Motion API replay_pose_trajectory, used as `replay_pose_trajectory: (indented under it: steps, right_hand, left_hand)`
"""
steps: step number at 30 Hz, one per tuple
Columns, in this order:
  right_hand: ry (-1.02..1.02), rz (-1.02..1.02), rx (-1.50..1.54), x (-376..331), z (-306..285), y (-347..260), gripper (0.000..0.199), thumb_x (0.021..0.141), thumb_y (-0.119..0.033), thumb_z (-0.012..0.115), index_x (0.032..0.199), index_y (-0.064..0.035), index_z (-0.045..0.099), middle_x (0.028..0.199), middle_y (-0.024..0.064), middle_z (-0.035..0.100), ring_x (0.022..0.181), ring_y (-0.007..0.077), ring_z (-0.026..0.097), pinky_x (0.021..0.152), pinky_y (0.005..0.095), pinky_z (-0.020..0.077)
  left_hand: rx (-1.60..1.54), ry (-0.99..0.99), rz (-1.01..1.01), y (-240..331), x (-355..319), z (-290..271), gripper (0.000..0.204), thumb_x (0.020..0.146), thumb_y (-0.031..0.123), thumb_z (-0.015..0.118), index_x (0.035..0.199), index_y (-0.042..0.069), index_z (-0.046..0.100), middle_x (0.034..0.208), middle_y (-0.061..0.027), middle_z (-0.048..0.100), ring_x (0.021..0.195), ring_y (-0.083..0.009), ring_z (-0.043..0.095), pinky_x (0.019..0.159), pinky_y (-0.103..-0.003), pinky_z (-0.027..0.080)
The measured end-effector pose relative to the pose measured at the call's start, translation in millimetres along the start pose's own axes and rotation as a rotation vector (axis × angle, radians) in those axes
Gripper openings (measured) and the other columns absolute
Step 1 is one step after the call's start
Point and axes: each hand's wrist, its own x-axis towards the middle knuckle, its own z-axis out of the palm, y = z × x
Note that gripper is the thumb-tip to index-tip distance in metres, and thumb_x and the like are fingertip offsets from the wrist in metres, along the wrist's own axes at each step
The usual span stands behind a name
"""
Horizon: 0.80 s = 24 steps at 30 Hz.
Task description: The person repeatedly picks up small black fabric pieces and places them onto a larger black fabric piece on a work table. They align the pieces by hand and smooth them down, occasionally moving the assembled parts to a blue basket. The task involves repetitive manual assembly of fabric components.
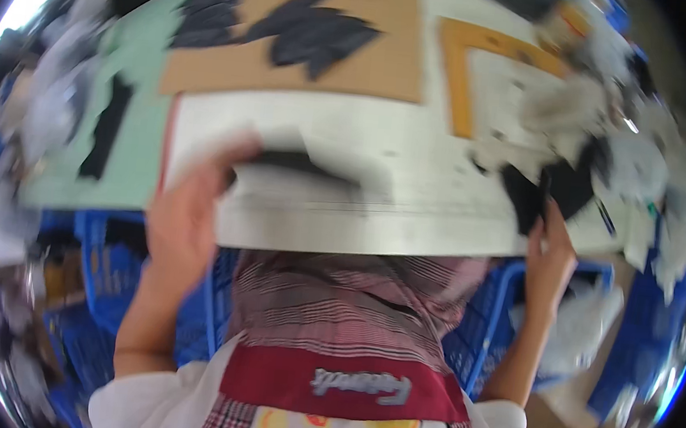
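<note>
Heaped along the far left edge, clear plastic bags [60,104] are seen beside a pale green mat [146,71], on which a narrow black strip [106,129] is laid lengthwise. Below the mat, a blue basket [90,251] is placed under the edge of the white counter [408,224]. Next, a dark piece [298,162] is held just above or against the counter by the left hand [185,228]; its grip is closed on the piece's left end, and both are blurred. Behind them, a brown cardboard sheet [382,65] is topped with crumpled dark grey pieces [323,39]. In front of the counter, the person's lap is covered by plaid cloth [342,305]. Toward the right, a yellow angled frame [456,89] is set flat, and another blue basket [477,326] is tucked below. Black cloth [569,185] lies near the counter's right end and is touched by the right hand [550,246]; whether its grip is closed on the cloth cannot be told. A pen [605,217] is left just beside the cloth, and a clear bag [641,167] is seen beyond.
</note>
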Motion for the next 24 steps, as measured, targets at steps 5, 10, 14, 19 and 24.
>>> replay_pose_trajectory:
  steps: [5,10,14,19,24]
  right_hand:
    - [0.234,-0.083,-0.127,1.7,-0.5,12.7,0.030,0.094,-0.004,0.057,0.123,-0.0025,0.064,0.125,0.0134,0.065,0.115,0.0314,0.062,0.095,0.0383,0.0494]
    - [0.422,-0.289,-0.102,-3.8,-37.1,-94.0,0.034,0.094,0.003,0.053,0.125,-0.0021,0.064,0.125,0.0142,0.065,0.115,0.0309,0.063,0.098,0.0390,0.0488]
    - [0.037,-0.587,0.056,-26.7,3.7,-184.1,0.049,0.072,0.007,0.055,0.120,0.0074,0.061,0.118,0.0204,0.065,0.109,0.0331,0.065,0.094,0.0388,0.0527]
    - [-0.135,-0.698,0.220,-17.6,37.3,-217.7,0.053,0.079,-0.031,0.071,0.113,0.0091,0.061,0.113,0.0216,0.064,0.102,0.0341,0.064,0.087,0.0374,0.0550]
    - [0.059,-0.782,0.114,81.4,52.2,-225.1,0.033,0.077,-0.001,0.062,0.109,0.0023,0.061,0.116,0.0146,0.062,0.107,0.0298,0.062,0.077,0.0350,0.0556]
  left_hand:
    - [0.415,0.698,0.032,-136.2,56.1,-88.2,0.029,0.100,0.010,0.049,0.125,0.004,0.063,0.118,-0.0162,0.067,0.109,-0.0293,0.065,0.094,-0.033,0.048]
    - [0.632,0.316,-0.153,-289.4,29.0,-77.0,0.036,0.100,0.022,0.051,0.132,0.006,0.057,0.132,-0.0192,0.058,0.123,-0.0363,0.055,0.101,-0.042,0.043]
    - [0.705,0.420,-0.124,-294.7,21.0,-44.2,0.048,0.099,0.036,0.052,0.138,0.007,0.051,0.139,-0.0231,0.051,0.131,-0.0398,0.045,0.109,-0.047,0.034]
    - [0.294,0.321,0.081,-169.1,49.5,-9.4,0.038,0.095,0.024,0.061,0.127,0.003,0.059,0.136,-0.0180,0.055,0.132,-0.0362,0.044,0.111,-0.045,0.033]
    - [0.138,0.136,0.258,-103.5,88.2,20.0,0.026,0.090,0.016,0.064,0.111,0.000,0.066,0.131,-0.0148,0.059,0.131,-0.0350,0.046,0.110,-0.044,0.035]
